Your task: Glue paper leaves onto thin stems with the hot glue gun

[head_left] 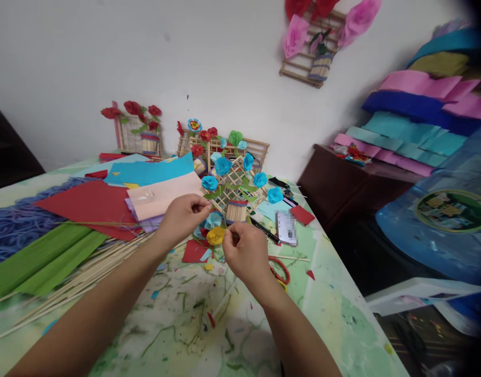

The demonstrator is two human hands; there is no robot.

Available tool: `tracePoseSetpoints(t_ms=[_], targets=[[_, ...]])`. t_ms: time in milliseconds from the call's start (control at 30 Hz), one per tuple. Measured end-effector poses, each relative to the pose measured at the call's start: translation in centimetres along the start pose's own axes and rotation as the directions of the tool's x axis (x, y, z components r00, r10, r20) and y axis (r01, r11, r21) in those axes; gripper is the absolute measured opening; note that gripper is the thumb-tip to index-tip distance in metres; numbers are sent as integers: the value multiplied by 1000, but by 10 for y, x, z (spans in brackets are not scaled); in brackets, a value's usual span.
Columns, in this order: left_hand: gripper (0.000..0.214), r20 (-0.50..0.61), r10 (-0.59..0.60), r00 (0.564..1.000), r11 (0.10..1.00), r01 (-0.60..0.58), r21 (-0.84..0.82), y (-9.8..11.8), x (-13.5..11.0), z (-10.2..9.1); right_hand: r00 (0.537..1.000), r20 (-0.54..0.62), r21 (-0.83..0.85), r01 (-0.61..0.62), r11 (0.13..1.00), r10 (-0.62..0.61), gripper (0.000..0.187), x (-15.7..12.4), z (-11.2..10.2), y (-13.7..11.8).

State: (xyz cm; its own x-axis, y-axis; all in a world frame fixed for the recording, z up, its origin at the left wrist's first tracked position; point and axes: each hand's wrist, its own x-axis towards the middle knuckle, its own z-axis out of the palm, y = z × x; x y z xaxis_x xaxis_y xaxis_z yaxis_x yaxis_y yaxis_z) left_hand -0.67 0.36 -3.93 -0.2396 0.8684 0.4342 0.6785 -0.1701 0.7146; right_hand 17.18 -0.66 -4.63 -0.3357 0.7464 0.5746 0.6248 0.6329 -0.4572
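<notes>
Both my hands are raised over the table centre. My left hand [182, 215] is closed in a pinch at a thin green stem beside the leaning stick trellis [236, 184] that carries blue paper flowers. My right hand [246, 255] is closed too, its fingertips pinching something small and thin near a yellow paper flower [216, 236] and a light blue one [213, 220]. What each pinch holds is too fine to name. A little cup of sticks [236, 210] stands just behind my hands.
Coloured paper sheets [95, 201], green crepe [40, 259] and a bundle of thin wooden sticks [87, 269] cover the table's left. Red-handled scissors [279, 269], a phone [286, 228] and a pen [264, 229] lie right of my hands. Crepe rolls [417, 112] are stacked at right.
</notes>
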Motion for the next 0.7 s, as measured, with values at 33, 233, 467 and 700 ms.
tracePoseSetpoints(t_ms=[33,233,467,700], targets=[[17,-53,48,997,992,-42,115,-3,2,-3,1000,-10,11,-4,1000,4,21,0,-1,0],[19,-99,113,989,952,-79,296,-16,14,-13,998,-52,103,-26,994,31,21,1,-7,0],[30,81,110,991,986,-119,113,-11,11,-2,996,-36,272,-69,960,81,21,3,-9,-3],[34,391,44,920,850,171,-498,8,-7,0,950,225,659,-312,684,217,18,11,-8,-1]])
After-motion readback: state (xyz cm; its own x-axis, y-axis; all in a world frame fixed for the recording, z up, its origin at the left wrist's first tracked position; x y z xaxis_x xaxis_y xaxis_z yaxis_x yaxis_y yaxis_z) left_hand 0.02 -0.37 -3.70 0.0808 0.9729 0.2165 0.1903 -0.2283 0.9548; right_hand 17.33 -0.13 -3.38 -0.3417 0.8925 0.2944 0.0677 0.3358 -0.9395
